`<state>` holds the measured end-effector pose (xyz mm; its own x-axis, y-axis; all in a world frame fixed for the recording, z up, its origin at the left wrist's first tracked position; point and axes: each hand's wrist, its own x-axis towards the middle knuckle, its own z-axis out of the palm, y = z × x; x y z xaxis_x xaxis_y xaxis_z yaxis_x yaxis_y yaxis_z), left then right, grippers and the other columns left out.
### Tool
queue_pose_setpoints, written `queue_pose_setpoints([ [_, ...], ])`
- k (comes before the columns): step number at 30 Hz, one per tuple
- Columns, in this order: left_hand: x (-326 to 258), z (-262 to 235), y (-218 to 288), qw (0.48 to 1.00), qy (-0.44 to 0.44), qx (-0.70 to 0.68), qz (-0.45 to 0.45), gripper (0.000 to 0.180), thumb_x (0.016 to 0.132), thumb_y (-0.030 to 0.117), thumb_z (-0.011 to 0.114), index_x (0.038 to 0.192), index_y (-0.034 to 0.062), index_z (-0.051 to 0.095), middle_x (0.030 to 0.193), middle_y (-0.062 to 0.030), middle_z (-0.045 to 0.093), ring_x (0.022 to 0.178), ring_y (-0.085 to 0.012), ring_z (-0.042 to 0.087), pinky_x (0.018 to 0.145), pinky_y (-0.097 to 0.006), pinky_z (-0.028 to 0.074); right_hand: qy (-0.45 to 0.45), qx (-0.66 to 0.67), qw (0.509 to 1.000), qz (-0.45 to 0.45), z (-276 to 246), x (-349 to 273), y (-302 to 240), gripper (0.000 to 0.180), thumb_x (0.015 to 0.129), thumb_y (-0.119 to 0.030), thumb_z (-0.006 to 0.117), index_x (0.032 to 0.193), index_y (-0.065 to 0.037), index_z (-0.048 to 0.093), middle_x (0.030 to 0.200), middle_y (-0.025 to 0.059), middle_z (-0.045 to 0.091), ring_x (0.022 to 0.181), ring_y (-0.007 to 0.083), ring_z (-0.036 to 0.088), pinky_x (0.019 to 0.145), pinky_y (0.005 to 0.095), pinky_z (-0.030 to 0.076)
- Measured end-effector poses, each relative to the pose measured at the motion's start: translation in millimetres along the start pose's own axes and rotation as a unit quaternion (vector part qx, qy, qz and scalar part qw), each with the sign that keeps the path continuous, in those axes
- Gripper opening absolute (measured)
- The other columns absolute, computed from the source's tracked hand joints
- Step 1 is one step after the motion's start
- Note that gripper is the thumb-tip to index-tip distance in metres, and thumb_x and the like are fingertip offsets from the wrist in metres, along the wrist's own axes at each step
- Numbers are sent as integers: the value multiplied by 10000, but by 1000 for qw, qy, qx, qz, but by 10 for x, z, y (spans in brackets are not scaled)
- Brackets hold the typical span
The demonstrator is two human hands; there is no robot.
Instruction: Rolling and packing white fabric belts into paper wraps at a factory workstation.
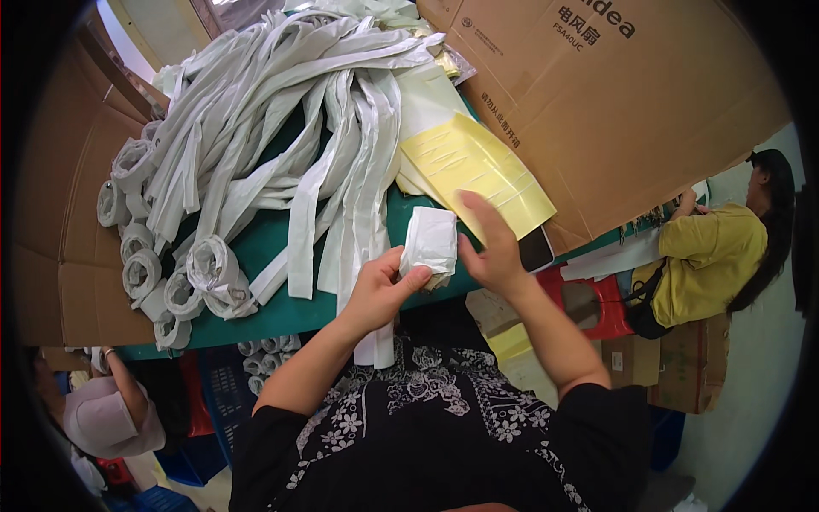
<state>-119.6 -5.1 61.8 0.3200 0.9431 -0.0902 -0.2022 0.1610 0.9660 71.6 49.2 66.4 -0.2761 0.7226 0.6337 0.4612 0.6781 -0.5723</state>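
My left hand (382, 288) grips a rolled-up white strip (433, 232) by its lower left side, at the front edge of the green table (256, 232). Just right of the roll, my right hand (495, 249) has its fingers stretched out and slightly smeared by motion. Its thumb is close to the roll's right side; whether it touches I cannot tell. Beyond that hand lies a yellow sheet (482, 166) with several slits. Long white strips (345, 171) lie in a heap left of the roll, one hanging over the front edge.
Several finished-looking white rolls (213, 269) stand at the table's left. Cardboard walls (614, 111) bound the right and left sides. A dark phone (536, 250) lies beside the yellow sheet. One person in yellow (712, 256) sits at right, another (111, 410) at lower left. More rolls (264, 354) lie below the table.
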Motion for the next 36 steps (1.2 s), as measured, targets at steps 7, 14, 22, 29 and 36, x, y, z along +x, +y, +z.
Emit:
queue_pose_setpoints([
  [7,390,288,39,901,0,383,205,268,784,167,651,798,3,439,794,-135,480,803,-336,464,705,-375,399,41,421,824,378,89,-324,-201,275,934,-230,502,1043,7,588,939,27,616,833,78,551,753,212,434],
  [14,1089,-21,211,873,-133,429,192,337,750,127,664,1075,88,585,1087,-123,559,1010,-301,523,827,-345,441,294,442,796,290,-509,-389,127,283,935,-159,465,1131,33,535,1121,123,583,1024,184,556,923,332,414],
  [22,1479,363,-443,654,-138,624,406,386,718,135,550,1102,172,566,1182,-104,515,1103,-280,479,928,-413,373,287,394,866,115,-1347,76,61,380,974,-223,357,1226,48,445,1200,147,536,1142,208,484,1000,370,337],
  [29,463,1318,-1251,684,-473,435,345,506,744,143,523,1248,115,481,1269,-168,464,1168,-359,446,989,-416,357,212,363,883,209,-1136,306,304,308,941,-186,476,1158,30,503,1102,106,589,1011,149,559,878,282,430],
  [36,364,1620,-1366,668,-710,219,43,520,809,132,551,1312,106,423,1255,-184,473,1144,-356,464,956,-402,392,150,358,873,296,-669,227,724,262,930,-208,510,1048,17,571,971,48,623,859,95,572,772,232,440],
])
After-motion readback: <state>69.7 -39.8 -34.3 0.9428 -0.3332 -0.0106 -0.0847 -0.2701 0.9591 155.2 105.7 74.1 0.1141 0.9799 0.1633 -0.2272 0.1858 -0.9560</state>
